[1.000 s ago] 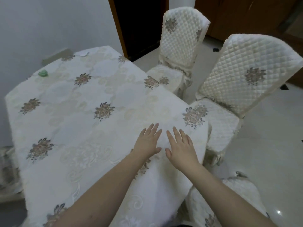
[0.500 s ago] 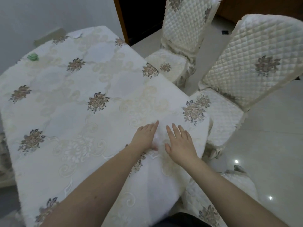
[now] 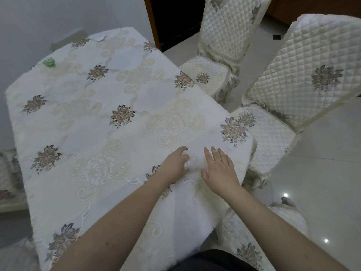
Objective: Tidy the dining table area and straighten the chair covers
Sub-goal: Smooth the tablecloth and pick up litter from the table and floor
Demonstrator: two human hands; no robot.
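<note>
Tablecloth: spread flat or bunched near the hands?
Mostly spread flat; the tablecloth bunches slightly where the left hand pinches it. Right hand lies flat.

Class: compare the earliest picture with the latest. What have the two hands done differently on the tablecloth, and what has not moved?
The left hand has curled its fingers, bunching a fold of tablecloth; a second ago it lay flat. The right hand stays flat beside it. The green object and quilted chairs are unmoved.

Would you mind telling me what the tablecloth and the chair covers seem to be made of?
Tablecloth: seemingly woven fabric with a slight sheen, going by its embroidered flowers and scrollwork. Chair covers: apparently padded satin-like cloth, diamond-quilted and glossy, with scalloped trim.
</note>
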